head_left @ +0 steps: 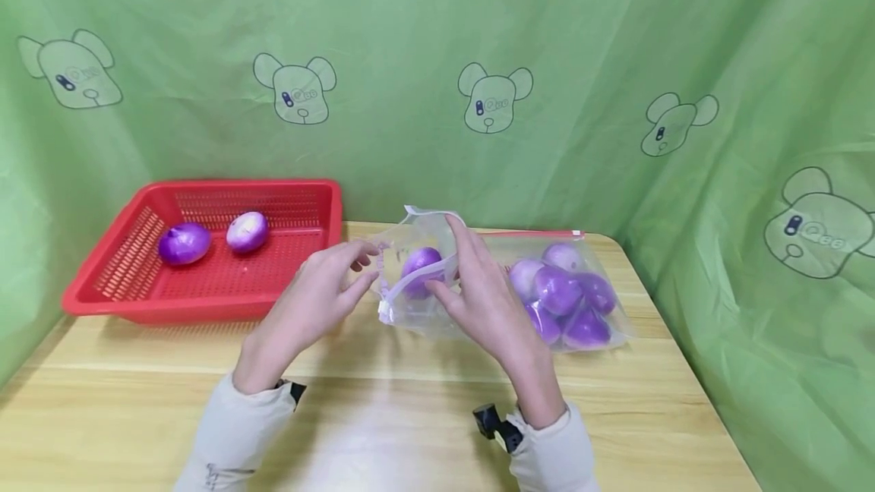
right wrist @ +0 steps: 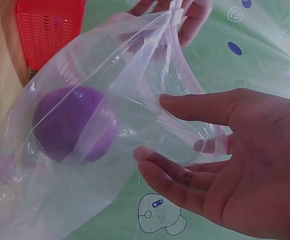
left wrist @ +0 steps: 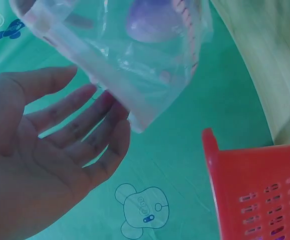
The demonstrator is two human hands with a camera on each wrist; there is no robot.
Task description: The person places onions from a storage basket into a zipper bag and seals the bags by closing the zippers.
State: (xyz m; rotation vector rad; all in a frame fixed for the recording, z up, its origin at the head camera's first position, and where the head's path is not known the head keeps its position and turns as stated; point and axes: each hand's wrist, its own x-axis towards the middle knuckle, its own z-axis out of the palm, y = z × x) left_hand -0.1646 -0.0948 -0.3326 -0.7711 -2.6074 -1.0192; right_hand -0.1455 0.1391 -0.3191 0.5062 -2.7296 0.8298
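A clear zip bag (head_left: 431, 317) with a white slider at its left corner holds one purple onion (head_left: 420, 268). Its mouth gapes toward the left. My right hand (head_left: 481, 298) is at that mouth, thumb at the near rim and a finger along the far rim. In the right wrist view, the thumb and fingers of the right hand (right wrist: 225, 155) stand apart around the rim, one finger showing through the plastic. My left hand (head_left: 321, 283) is beside the bag's left edge, fingers loosely bent. The left wrist view has its fingertips (left wrist: 117, 107) right at the bag's edge.
On the left stands a red basket (head_left: 205, 304) with two purple onions (head_left: 184, 243) inside. A second clear bag (head_left: 499, 250), with a red zip strip, lies to the right, filled with several onions (head_left: 559, 288). A green curtain (head_left: 396, 36) surrounds the wooden table (head_left: 383, 416).
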